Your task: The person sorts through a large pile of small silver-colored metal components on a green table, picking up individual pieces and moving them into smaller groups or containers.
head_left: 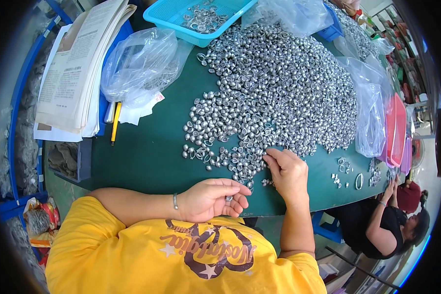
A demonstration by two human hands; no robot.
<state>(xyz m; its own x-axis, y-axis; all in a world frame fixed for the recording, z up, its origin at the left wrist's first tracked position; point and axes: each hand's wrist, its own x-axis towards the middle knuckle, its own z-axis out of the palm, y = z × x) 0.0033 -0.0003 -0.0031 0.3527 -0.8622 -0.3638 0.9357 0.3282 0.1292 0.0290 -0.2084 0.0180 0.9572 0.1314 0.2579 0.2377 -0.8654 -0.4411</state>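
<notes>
A wide heap of small silvery metal pieces (284, 88), domed and hollow like little rings or shells, spreads over the green tabletop (147, 157). My left hand (210, 198) is turned palm up near the table's front edge. Its curled fingers hold one small metal piece (229, 198). At the heap's near edge, my right hand (290, 174) reaches down with thumb and fingers pinched together. Whatever lies between those fingertips is hidden. A narrow tongue of loose pieces runs toward me between the two hands.
A blue basket (201, 36) with more pieces stands at the back. Clear plastic bags (139, 63), a yellow pen (116, 122) and stacked papers (73, 73) are on the left. Right are small sorted groups, a red tray (396, 130) and another person (377, 228).
</notes>
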